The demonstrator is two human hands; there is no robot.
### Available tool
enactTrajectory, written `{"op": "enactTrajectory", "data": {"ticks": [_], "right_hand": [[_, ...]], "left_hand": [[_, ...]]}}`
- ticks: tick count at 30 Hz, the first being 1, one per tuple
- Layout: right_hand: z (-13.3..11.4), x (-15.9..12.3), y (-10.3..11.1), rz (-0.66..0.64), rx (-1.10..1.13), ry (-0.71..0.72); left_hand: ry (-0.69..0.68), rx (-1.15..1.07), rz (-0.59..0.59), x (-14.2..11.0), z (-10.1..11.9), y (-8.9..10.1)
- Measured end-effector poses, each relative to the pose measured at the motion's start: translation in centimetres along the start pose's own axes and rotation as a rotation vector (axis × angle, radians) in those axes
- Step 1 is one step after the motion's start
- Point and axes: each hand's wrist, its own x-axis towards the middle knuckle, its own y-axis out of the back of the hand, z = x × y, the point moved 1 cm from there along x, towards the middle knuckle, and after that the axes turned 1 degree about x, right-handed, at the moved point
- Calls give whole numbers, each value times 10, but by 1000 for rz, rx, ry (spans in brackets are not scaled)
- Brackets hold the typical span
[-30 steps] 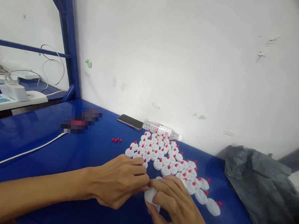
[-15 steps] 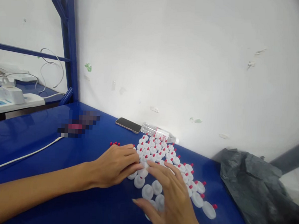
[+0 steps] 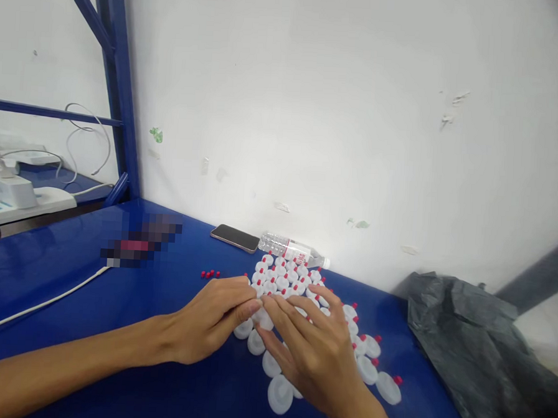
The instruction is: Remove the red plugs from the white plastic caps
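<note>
Both hands, left hand (image 3: 214, 318) and right hand (image 3: 311, 348), grip one white disc (image 3: 262, 319) (fingertips nearly meeting).

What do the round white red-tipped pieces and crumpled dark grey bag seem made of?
Round white red-tipped pieces: probably matte plastic, possibly silicone, given their milky, softly shaded surfaces. Crumpled dark grey bag: apparently thin plastic film, slightly glossy, judging by its creases.

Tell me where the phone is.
The phone lies on the blue table near the wall, left of the plastic bottle, in the head view.
</note>
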Motion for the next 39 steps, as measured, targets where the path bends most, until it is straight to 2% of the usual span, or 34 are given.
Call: {"op": "enactTrajectory", "data": {"ticks": [3,6,8,11,16,22,27,39], "right_hand": [[21,-7,10,26,-179,2],[48,-18,15,64,-206,-155],[57,-24,15,75,-134,-262],[54,-28,7,48,-12,-301],[34,-30,-7,-88,73,-226],[32,-31,-9,-118,106,-249],[28,-29,-9,-217,153,-192],[27,-26,-2,-281,158,-158]], "left_hand": [[191,-1,165,3,-6,15],[323,105,306,9,-26,43],[374,223,342,13,-43,61],[474,373,261,16,-65,74],[542,486,98,15,-83,74],[516,494,-43,13,-93,72],[553,477,-145,12,-98,82],[667,343,-323,6,-93,95]]}}
